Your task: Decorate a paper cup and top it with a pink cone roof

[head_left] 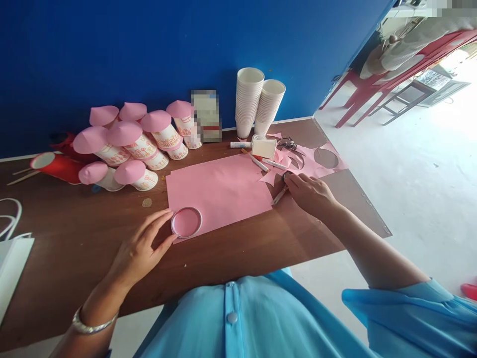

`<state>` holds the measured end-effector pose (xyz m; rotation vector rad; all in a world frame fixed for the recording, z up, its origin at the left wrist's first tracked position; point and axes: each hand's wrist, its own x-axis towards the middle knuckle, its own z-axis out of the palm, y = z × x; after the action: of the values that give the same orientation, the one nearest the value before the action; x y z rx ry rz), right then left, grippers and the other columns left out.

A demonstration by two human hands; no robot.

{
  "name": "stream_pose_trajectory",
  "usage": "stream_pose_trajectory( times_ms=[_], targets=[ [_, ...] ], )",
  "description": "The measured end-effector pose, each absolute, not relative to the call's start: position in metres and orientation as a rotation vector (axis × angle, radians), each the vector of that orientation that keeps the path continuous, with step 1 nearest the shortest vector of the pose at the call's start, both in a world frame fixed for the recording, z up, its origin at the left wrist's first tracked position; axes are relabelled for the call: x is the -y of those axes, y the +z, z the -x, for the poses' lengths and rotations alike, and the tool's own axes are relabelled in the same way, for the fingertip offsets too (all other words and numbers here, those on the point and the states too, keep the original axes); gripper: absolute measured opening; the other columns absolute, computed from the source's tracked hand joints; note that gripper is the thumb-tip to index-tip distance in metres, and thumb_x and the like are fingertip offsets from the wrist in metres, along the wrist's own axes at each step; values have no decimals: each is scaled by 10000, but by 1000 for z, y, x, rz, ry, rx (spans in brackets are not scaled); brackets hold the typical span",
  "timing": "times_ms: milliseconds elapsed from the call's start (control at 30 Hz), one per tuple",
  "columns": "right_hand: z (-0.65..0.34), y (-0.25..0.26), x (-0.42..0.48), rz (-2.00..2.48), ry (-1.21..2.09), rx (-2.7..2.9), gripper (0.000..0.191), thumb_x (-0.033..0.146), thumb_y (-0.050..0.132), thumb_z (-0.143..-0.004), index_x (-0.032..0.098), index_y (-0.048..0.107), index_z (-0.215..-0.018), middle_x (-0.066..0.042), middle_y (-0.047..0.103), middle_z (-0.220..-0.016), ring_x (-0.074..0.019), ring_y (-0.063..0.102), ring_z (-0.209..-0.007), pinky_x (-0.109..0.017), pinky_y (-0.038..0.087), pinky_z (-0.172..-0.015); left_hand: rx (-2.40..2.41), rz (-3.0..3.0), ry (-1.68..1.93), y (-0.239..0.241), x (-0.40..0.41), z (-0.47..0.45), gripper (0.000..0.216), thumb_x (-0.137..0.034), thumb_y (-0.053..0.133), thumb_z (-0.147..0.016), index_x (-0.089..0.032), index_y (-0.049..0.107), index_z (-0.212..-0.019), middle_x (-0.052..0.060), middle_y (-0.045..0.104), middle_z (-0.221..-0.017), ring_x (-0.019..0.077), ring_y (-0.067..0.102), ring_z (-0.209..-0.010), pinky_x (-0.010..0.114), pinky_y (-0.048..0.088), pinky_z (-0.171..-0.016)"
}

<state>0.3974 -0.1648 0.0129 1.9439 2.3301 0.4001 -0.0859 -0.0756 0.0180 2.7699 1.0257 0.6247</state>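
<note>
A round ring (201, 222) with a pale rim lies on the near left corner of a pink paper sheet (219, 184). The fingertips and thumb of my left hand (139, 248) rest against the ring's left edge, holding it on the sheet. Past the sheet's right edge, my right hand (309, 193) has its fingers closed at the dark handle of what looks like a pair of scissors (280, 195). Their metal part points toward the near left. My fingers partly hide the handle.
Pink paper scraps (320, 158), a tipped white cup (264, 148) and marker pens (257, 161) lie beyond my right hand. Stacked white cups (249, 102) stand against the blue wall (149, 44). Cups with pink cone tops (126, 139) and a red tube (61, 168) occupy the left.
</note>
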Motion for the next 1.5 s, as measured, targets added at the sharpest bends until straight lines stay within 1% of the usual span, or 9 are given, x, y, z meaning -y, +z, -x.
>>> stream_pose_trajectory(
  times_ms=[300,400,533,700,933,1000,1067,1200,1500],
  targets=[
    [-388,30,137,-2144,376,-2192,227,254,514,-1028,192,724,-968,-88,738,-983,-221,661,-886,-323,323,-609,-986,-2737,454,11,73,85,607,-347,610,-1026,-303,388,-1589,123,634,-1460,311,660,-1319,490,577,-1108],
    [-372,36,119,-2157,315,-2239,230,283,528,-1042,179,727,-1094,-112,748,-1060,-251,650,-993,-342,325,-653,-1008,-2701,453,11,75,81,648,-379,643,-1009,-280,375,-1591,136,623,-1472,315,627,-1360,506,552,-1143],
    [-348,31,93,-2148,242,-2210,303,206,456,-1062,83,719,-1149,-207,737,-1030,-270,623,-924,-386,287,-674,-1012,-2621,366,7,73,81,858,-454,764,-915,-232,329,-1621,174,566,-1546,355,547,-1446,560,502,-1196],
    [-337,22,77,-2160,164,-2046,302,158,457,-1040,28,711,-1139,-260,714,-1049,-278,629,-917,-390,227,-646,-1033,-2601,277,3,72,88,816,-393,748,-935,-244,342,-1627,156,556,-1576,336,522,-1476,552,482,-1219],
    [-338,23,96,-2301,163,-2150,300,236,456,-1058,86,673,-1202,-214,743,-1033,-278,673,-815,-375,372,-644,-1005,-2568,296,9,69,87,775,-365,767,-922,-234,404,-1594,143,594,-1539,326,545,-1444,534,493,-1209],
    [-327,17,106,-2258,123,-2420,289,244,478,-1058,115,664,-1238,-199,765,-1108,-297,727,-935,-373,492,-707,-1004,-2568,296,9,68,86,768,-348,775,-915,-221,418,-1583,149,601,-1527,331,551,-1432,538,498,-1201],
    [-311,8,117,-2030,90,-2824,318,227,479,-1066,123,628,-1326,-199,747,-1282,-311,716,-1185,-400,572,-910,-994,-2569,315,9,67,85,778,-331,783,-908,-218,413,-1584,154,601,-1523,333,554,-1427,539,500,-1198],
    [-287,-10,142,-1563,-69,-3132,498,166,516,-1047,152,468,-1542,-173,652,-1493,-311,597,-1428,-477,536,-1141,-978,-2562,342,10,68,85,812,-307,800,-890,-218,402,-1593,159,584,-1543,335,547,-1439,533,494,-1205],
    [-285,-23,172,-1536,-147,-3107,671,114,468,-1067,212,239,-1690,-163,555,-1589,-320,540,-1485,-569,479,-1213,-940,-2557,355,7,72,89,891,-324,870,-824,-215,414,-1582,173,582,-1541,358,543,-1444,568,475,-1219]
  ],
)
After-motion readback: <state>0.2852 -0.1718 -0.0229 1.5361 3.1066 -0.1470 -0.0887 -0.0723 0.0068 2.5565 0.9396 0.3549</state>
